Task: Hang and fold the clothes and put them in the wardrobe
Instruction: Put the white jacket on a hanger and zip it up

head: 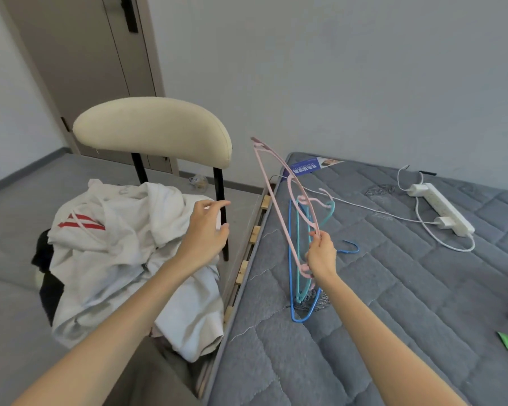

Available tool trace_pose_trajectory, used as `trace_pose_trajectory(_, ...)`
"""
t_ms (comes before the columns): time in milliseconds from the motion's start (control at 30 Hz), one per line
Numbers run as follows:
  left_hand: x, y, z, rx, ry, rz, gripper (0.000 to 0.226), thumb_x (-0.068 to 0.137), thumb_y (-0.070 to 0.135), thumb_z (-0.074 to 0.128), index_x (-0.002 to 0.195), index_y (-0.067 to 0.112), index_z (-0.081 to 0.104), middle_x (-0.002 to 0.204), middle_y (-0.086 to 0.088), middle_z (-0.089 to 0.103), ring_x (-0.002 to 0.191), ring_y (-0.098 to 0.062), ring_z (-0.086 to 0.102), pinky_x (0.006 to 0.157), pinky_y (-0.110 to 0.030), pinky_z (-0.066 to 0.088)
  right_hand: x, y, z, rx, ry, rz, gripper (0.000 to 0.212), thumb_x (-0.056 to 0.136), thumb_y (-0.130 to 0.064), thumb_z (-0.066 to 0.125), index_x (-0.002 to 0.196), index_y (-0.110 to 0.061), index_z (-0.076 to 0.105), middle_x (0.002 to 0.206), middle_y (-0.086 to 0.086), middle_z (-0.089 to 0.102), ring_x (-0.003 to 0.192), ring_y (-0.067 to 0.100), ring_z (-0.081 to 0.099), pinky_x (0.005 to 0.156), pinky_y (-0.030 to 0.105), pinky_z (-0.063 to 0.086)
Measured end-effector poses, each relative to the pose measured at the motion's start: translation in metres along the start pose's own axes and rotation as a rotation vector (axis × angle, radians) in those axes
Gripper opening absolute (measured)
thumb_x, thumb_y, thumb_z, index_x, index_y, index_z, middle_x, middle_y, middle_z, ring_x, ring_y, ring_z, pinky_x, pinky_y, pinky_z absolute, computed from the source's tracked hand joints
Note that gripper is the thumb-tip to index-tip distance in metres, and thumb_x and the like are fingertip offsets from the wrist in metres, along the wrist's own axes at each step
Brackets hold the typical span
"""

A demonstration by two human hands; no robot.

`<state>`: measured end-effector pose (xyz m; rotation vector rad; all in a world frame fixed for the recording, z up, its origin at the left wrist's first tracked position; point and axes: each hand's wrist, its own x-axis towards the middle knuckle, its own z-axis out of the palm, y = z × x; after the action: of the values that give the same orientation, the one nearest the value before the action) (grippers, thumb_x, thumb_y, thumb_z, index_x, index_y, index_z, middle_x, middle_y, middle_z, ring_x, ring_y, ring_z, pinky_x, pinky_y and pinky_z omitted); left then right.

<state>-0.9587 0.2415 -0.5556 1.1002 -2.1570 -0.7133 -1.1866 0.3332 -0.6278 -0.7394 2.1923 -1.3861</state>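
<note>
Near the left edge of the mattress [393, 317], the right hand [321, 256] pinches a pink hanger [272, 191], lifted and tilted. A teal hanger [328, 213] and a blue hanger [290, 259] stand just beside it, their lower ends on the mattress. Over the white clothes [115, 259] heaped on the chair [153, 127] hovers the left hand [207, 230], fingers loosely spread, holding nothing. A power strip [440, 206] lies toward the far right edge.
</note>
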Motion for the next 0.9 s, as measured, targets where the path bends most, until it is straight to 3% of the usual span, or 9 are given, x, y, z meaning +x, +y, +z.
trace_pose_trajectory(67, -0.005, 0.000, -0.010, 0.015, 0.011, 0.009, 0.047, 0.090, 0.008, 0.053, 0.134, 0.020, 0.045, 0.130, -0.006, 0.035, 0.106, -0.010, 0.041, 0.089, -0.021, 0.036, -0.002, 0.003, 0.001, 0.032, 0.003, 0.088, 0.030, 0.104, -0.018, 0.024, 0.117, -0.008, 0.048, 0.074, 0.004, 0.046, 0.058, 0.018, 0.042, 0.052, 0.032, 0.039)
trace_pose_trajectory(233, -0.019, -0.003, -0.016, 0.026, 0.005, -0.003, 0.046, 0.089, 0.007, 0.055, 0.133, 0.020, 0.047, 0.129, -0.007, 0.036, 0.078, -0.014, 0.044, 0.084, -0.020, 0.035, -0.010, 0.016, -0.005, 0.115, -0.021, 0.286, 0.028, 0.104, -0.014, 0.023, 0.114, -0.010, 0.049, 0.074, 0.008, 0.043, 0.048, 0.016, 0.040, 0.034, 0.021, 0.034)
trace_pose_trajectory(367, -0.025, -0.008, -0.009, 0.038, -0.041, -0.022, 0.046, 0.090, 0.009, 0.055, 0.133, 0.022, 0.046, 0.130, -0.006, 0.036, 0.090, -0.020, 0.049, 0.088, -0.022, 0.035, -0.009, 0.025, -0.005, 0.083, -0.084, 0.319, 0.031, 0.103, -0.014, 0.025, 0.118, -0.006, 0.052, 0.067, 0.007, 0.041, 0.048, 0.015, 0.035, 0.043, 0.028, 0.031)
trace_pose_trajectory(533, -0.019, -0.011, 0.001, 0.032, -0.058, -0.010, 0.046, 0.091, 0.011, 0.054, 0.134, 0.023, 0.045, 0.132, -0.007, 0.038, 0.097, -0.011, 0.043, 0.087, -0.020, 0.032, -0.007, 0.015, 0.000, -0.046, -0.070, 0.028, 0.028, 0.104, -0.026, 0.030, 0.107, -0.011, 0.053, 0.066, 0.001, 0.043, 0.053, 0.011, 0.035, 0.048, 0.026, 0.033)
trace_pose_trajectory(667, -0.011, -0.009, -0.001, 0.010, -0.053, -0.026, 0.049, 0.092, 0.010, 0.053, 0.139, 0.020, 0.041, 0.136, -0.009, 0.037, 0.117, -0.017, 0.041, 0.092, -0.018, 0.029, -0.007, -0.007, 0.003, -0.088, -0.085, -0.194, 0.024, 0.103, -0.031, 0.031, 0.105, -0.021, 0.053, 0.062, -0.005, 0.043, 0.046, 0.004, 0.032, 0.045, 0.022, 0.029)
trace_pose_trajectory(767, -0.008, -0.003, -0.014, 0.018, 0.008, 0.006, 0.051, 0.094, 0.013, 0.051, 0.143, 0.018, 0.036, 0.142, -0.009, 0.031, 0.130, -0.021, 0.030, 0.103, -0.026, 0.032, -0.016, -0.026, 0.000, -0.169, -0.097, -0.395, 0.019, 0.103, -0.035, 0.031, 0.107, -0.029, 0.049, 0.055, -0.008, 0.041, 0.039, 0.006, 0.033, 0.040, 0.022, 0.024)
trace_pose_trajectory(900, -0.006, -0.001, -0.047, 0.269, 0.126, 0.143, 0.054, 0.098, 0.018, 0.046, 0.148, 0.022, 0.025, 0.156, -0.005, 0.013, 0.144, -0.021, 0.007, 0.115, -0.033, 0.011, -0.035, -0.046, -0.002, -0.283, -0.175, -0.607, 0.020, 0.101, -0.036, 0.031, 0.106, -0.023, 0.046, 0.055, -0.007, 0.042, 0.042, 0.008, 0.033, 0.042, 0.027, 0.026)
